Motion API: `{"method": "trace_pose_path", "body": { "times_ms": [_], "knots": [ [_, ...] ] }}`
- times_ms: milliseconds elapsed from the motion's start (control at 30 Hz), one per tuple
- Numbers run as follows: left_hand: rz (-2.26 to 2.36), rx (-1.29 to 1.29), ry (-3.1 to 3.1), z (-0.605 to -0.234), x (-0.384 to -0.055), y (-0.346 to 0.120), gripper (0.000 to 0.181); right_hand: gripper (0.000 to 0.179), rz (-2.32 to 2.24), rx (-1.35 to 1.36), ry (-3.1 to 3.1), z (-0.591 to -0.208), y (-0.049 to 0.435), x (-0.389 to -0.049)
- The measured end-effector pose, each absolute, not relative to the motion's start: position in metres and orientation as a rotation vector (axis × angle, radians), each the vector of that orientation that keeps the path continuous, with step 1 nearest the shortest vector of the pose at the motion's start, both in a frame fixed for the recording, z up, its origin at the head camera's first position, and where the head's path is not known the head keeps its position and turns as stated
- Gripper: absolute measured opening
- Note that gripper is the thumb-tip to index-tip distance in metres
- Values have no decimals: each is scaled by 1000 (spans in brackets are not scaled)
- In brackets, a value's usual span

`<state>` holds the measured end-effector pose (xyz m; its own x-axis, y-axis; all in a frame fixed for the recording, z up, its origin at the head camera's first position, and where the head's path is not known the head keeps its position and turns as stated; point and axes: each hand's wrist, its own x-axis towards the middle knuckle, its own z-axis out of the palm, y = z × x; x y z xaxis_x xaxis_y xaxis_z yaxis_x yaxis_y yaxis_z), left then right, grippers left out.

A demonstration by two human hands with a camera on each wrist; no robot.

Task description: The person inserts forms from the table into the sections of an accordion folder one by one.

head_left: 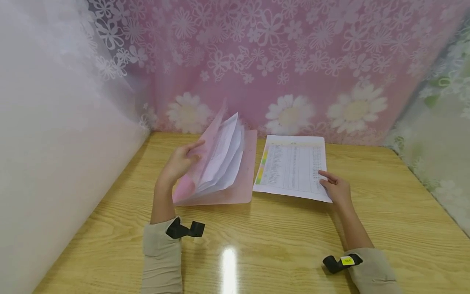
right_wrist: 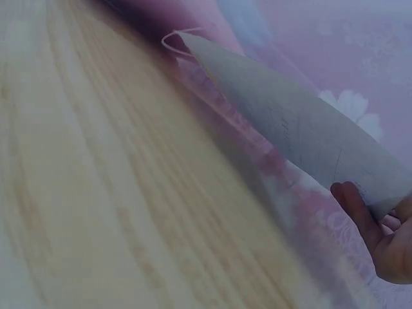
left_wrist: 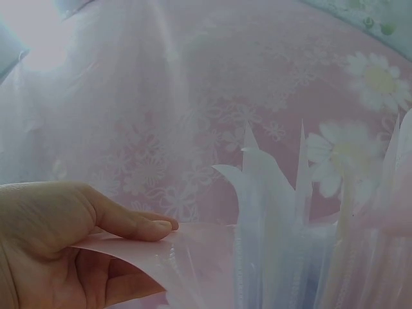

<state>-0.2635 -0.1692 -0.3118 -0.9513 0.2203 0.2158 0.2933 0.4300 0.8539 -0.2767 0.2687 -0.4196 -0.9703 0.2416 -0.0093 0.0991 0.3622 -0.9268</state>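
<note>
A pink translucent folder (head_left: 247, 171) lies on the table with its front cover (head_left: 206, 157) raised at the left and several clear sleeves of paper (head_left: 224, 157) fanned upright inside. My left hand (head_left: 180, 162) pinches the edge of that cover; in the left wrist view the thumb is on top and the fingers curl beneath. To the folder's right, my right hand (head_left: 337, 192) pinches the lower right edge of a printed sheet (head_left: 293, 167) with a table and coloured cells along its left side. Seen from the right wrist, the sheet (right_wrist: 290, 122) is held up off the table.
The wooden table (head_left: 257, 241) spreads in front of the folder and the sheet. A pink flowered curtain (head_left: 249, 81) hangs right behind them. A pale wall (head_left: 73, 122) stands at the left, and a flowered covering (head_left: 444, 134) at the right.
</note>
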Motion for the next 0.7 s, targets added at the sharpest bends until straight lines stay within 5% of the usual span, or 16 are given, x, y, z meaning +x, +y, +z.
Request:
{"method": "trace_pose_path", "body": {
  "times_ms": [700],
  "knots": [
    [-1580,-464,-2594,-312,-265,-169,44,41,1780,-354,-2318,-366,260,-262]
  ]
}}
